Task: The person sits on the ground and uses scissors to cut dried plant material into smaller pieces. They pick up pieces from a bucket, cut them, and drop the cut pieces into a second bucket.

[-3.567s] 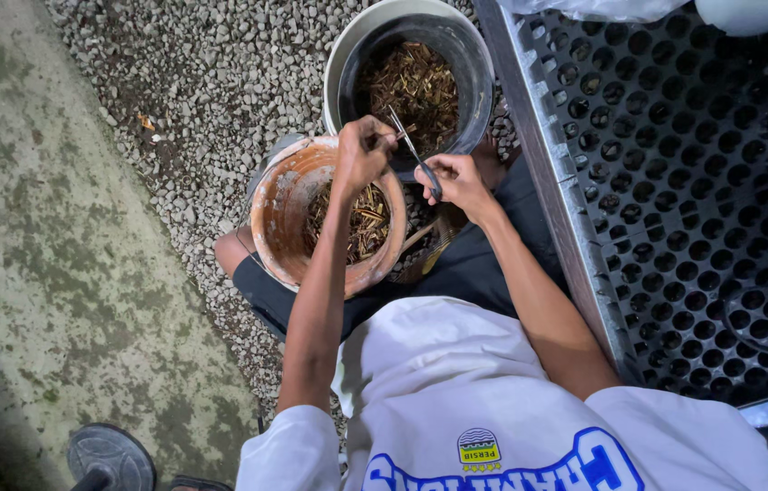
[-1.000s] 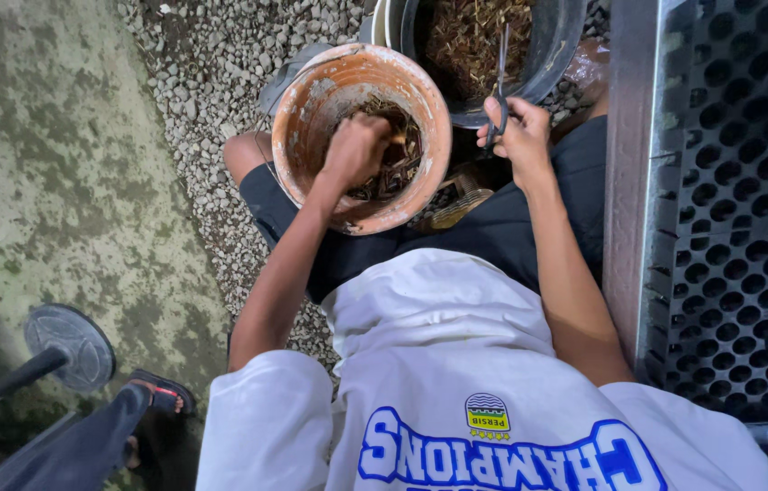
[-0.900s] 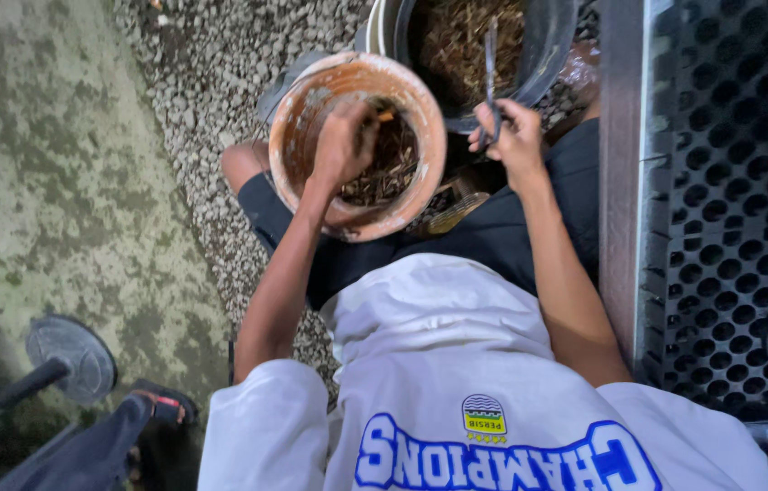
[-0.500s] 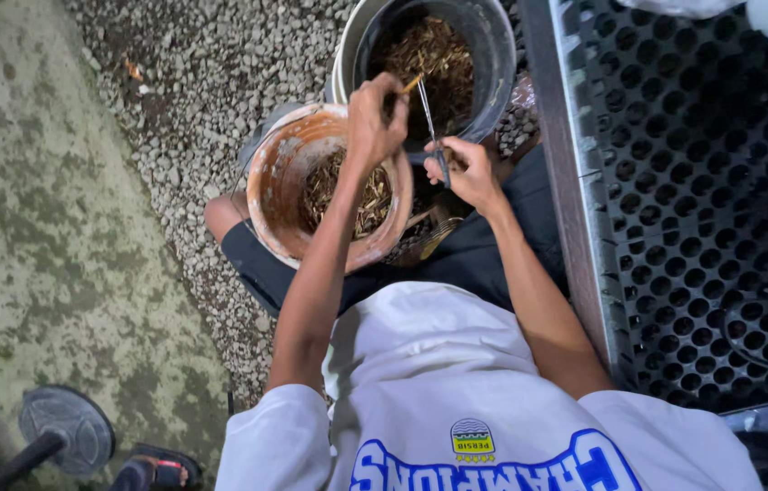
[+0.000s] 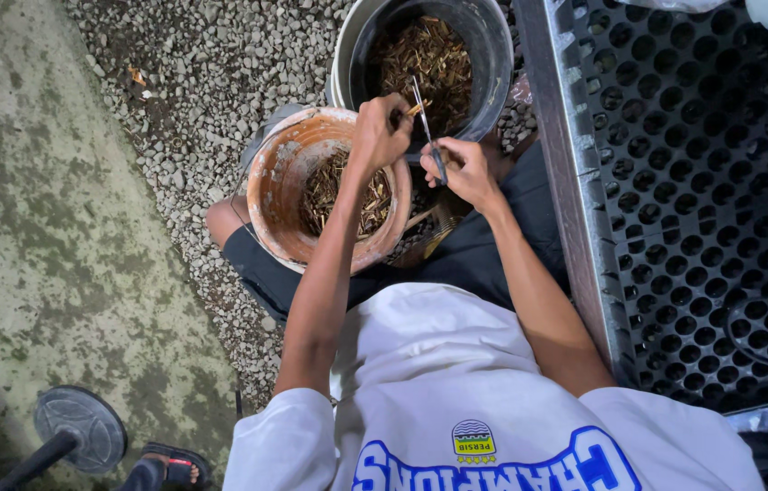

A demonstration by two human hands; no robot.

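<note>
Moved since the earlier frames: left hand [image 5: 380, 135] has come up out of the orange bucket [image 5: 286, 186], where it was buried about a second ago, and now sits level with the scissors; the view has also swung back so the far grey bucket shows whole.
Fan base: round grey foot [image 5: 80, 427] at near left on the mossy concrete, beside a sandalled foot [image 5: 169, 465]; well apart from the work.
Orange bucket: rests on the person's lap over the gravel [image 5: 193, 82], part filled with brown plant cuttings.
Left hand grip: fingers pressed together, pinching a short yellowish stem piece [image 5: 414, 109] above the gap between the two buckets.
Scissors: [image 5: 428, 136] upright, blades pointing far, just beside the stem.
Right hand grip: [image 5: 461, 171] closed around the scissor handles; whether the blades are parted, I cannot tell.
Grey bucket: [image 5: 493, 64] far centre, holding more brown trimmings.
Black tray: perforated seedling tray [image 5: 693, 200] on the right.
Risk: blades lie very near the left fingertips, so a hurried snip could nick them; a cut piece may drop between the buckets onto the gravel.
</note>
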